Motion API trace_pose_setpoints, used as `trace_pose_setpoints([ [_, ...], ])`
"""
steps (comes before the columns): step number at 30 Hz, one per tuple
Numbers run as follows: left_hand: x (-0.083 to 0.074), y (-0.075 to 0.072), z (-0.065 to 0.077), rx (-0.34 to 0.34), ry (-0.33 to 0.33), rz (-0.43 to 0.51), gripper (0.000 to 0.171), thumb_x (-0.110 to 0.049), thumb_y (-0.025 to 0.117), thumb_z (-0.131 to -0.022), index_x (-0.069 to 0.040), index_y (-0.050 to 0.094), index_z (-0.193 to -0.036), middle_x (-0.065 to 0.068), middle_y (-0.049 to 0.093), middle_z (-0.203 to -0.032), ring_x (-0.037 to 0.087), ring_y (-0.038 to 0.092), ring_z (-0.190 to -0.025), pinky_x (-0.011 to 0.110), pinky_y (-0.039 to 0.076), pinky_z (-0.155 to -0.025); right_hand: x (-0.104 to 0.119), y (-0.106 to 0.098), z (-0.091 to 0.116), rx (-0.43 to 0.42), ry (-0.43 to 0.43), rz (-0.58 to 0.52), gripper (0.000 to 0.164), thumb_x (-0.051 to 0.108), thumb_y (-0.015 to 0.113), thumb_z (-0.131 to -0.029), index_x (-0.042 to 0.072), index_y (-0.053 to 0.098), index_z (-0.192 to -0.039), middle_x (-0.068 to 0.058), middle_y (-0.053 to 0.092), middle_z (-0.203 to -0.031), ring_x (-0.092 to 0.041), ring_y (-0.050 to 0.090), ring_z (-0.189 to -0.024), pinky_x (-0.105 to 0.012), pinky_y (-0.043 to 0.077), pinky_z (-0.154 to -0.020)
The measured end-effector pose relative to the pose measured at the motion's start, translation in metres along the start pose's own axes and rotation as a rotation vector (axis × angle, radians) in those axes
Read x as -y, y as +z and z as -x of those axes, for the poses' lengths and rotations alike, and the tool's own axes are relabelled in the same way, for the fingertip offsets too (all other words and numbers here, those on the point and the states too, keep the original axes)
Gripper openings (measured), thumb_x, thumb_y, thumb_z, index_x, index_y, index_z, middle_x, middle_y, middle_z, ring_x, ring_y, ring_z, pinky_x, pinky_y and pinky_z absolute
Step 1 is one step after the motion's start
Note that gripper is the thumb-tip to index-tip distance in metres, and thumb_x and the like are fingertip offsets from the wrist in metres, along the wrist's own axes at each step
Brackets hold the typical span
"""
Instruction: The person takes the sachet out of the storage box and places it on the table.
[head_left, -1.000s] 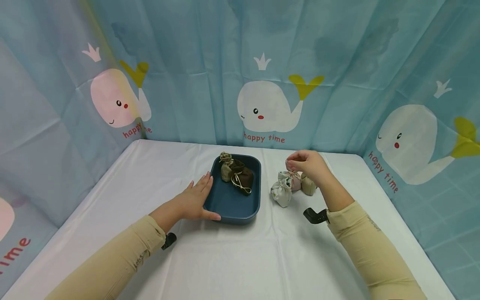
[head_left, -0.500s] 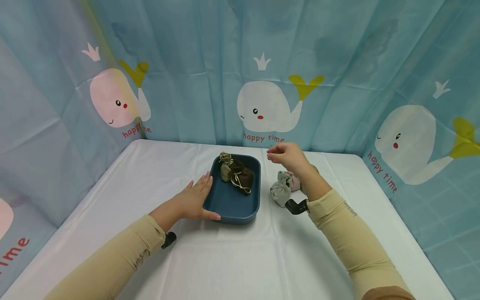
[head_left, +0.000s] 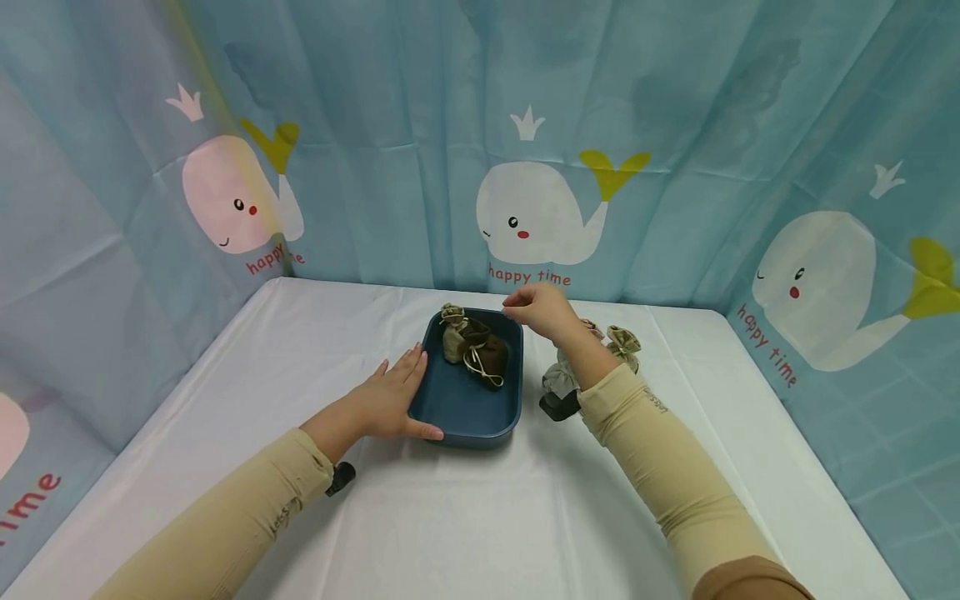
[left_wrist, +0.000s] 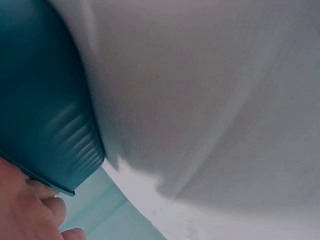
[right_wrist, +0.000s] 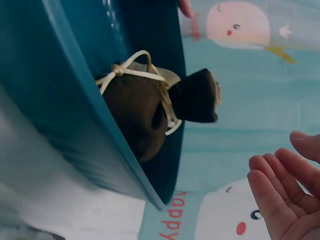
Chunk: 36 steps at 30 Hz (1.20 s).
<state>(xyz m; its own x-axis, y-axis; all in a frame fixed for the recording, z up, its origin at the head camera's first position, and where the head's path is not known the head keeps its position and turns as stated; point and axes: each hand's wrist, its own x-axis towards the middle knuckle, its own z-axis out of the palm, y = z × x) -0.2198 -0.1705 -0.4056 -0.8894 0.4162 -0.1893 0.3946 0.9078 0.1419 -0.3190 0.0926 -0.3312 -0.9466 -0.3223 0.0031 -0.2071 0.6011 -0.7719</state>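
Observation:
My left hand (head_left: 378,406) lies with straight fingers along the left rim of a dark blue tray (head_left: 461,417), its thumb at the near corner. Inside the tray are a khaki drawstring pouch (head_left: 453,343) and a dark brown drawstring pouch (head_left: 492,354) with a cream cord. Over the tray's far right corner hovers my right hand (head_left: 546,313). In the right wrist view, its loosely bent fingers (right_wrist: 272,190) hold nothing. Below my right forearm, partly hidden, a grey-green pouch (head_left: 557,380), a pinkish pouch (head_left: 592,328) and another khaki pouch (head_left: 626,340) sit on the table.
A white cloth covers the table (head_left: 450,525). Blue curtains (head_left: 375,208) printed with whales stand around its back and sides. A black wrist device (head_left: 559,406) hangs under the right wrist, close to the grey-green pouch.
My right hand has moved left from above the pouches on the table to the tray's far right corner, carrying nothing visible. The left hand, tray and pouches stay in place.

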Motion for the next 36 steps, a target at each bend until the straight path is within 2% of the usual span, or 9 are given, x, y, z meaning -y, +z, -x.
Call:
trace_pose_setpoints([
  [11,-0.003,-0.001,0.0,0.002,0.003,0.007,0.129,-0.087,0.044,-0.059,-0.005,-0.004,-0.146,0.01,-0.011,-0.152,0.025,-0.003,-0.14,0.052,0.007,-0.109,0.0,0.024,-0.014,0.006,0.005,0.095,0.022,0.024,0.066,-0.085,0.01,0.07,-0.102,-0.005,0.065,-0.1,-0.02,0.061,-0.089,-0.035,0.05,-0.076],
  [15,-0.003,-0.001,0.0,0.002,0.003,-0.003,0.129,-0.087,0.044,-0.059,-0.005,-0.004,-0.146,0.011,-0.011,-0.152,0.026,-0.003,-0.14,0.052,0.008,-0.109,0.001,0.03,-0.018,0.004,0.001,0.131,0.022,0.026,0.066,-0.085,0.011,0.07,-0.1,-0.005,0.065,-0.099,-0.02,0.06,-0.089,-0.036,0.05,-0.077],
  [26,-0.003,-0.002,0.001,0.005,0.005,-0.001,0.128,-0.086,0.045,-0.06,-0.005,-0.005,-0.146,0.012,-0.01,-0.152,0.027,-0.002,-0.14,0.052,0.008,-0.109,0.0,0.04,-0.027,0.036,0.016,0.179,0.02,0.025,0.07,-0.082,0.01,0.072,-0.096,-0.004,0.067,-0.094,-0.019,0.06,-0.085,-0.035,0.05,-0.076],
  [36,-0.003,-0.002,0.001,0.007,0.005,-0.009,0.129,-0.088,0.041,-0.059,-0.005,-0.005,-0.146,0.011,-0.01,-0.152,0.026,-0.003,-0.14,0.052,0.008,-0.109,0.004,0.044,-0.027,0.104,0.054,0.266,0.028,0.03,0.073,-0.078,0.011,0.072,-0.099,-0.002,0.067,-0.094,-0.017,0.059,-0.081,-0.031,0.049,-0.071],
])
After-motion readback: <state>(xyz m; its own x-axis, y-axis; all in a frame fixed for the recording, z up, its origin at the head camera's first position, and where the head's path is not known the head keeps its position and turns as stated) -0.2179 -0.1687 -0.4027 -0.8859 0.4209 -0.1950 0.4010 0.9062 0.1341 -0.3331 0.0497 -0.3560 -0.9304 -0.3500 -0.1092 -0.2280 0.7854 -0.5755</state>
